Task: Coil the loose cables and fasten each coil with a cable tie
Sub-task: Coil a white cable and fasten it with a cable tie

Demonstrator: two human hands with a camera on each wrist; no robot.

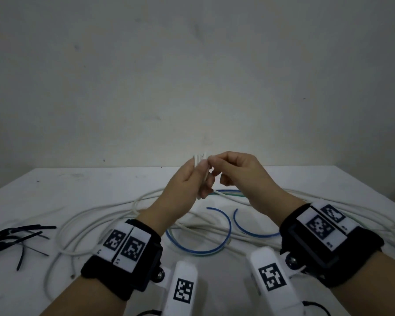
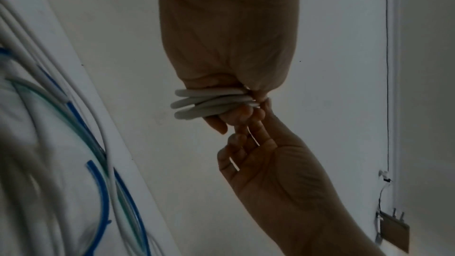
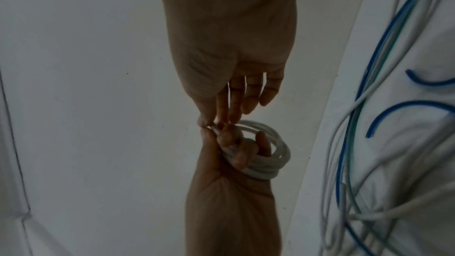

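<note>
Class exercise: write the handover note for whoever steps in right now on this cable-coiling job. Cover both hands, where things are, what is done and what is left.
Left hand grips a small white cable coil, held above the table.
Right hand pinches that cable at the coil.
Black cable ties lie at the table's left; loose white cables and blue cables lie in front.
Done: several loops wound.
Left: tie this coil, then coil and tie the rest.

Bare workroom: white table [image 1: 100, 185], plain wall [image 1: 192, 76].
</note>
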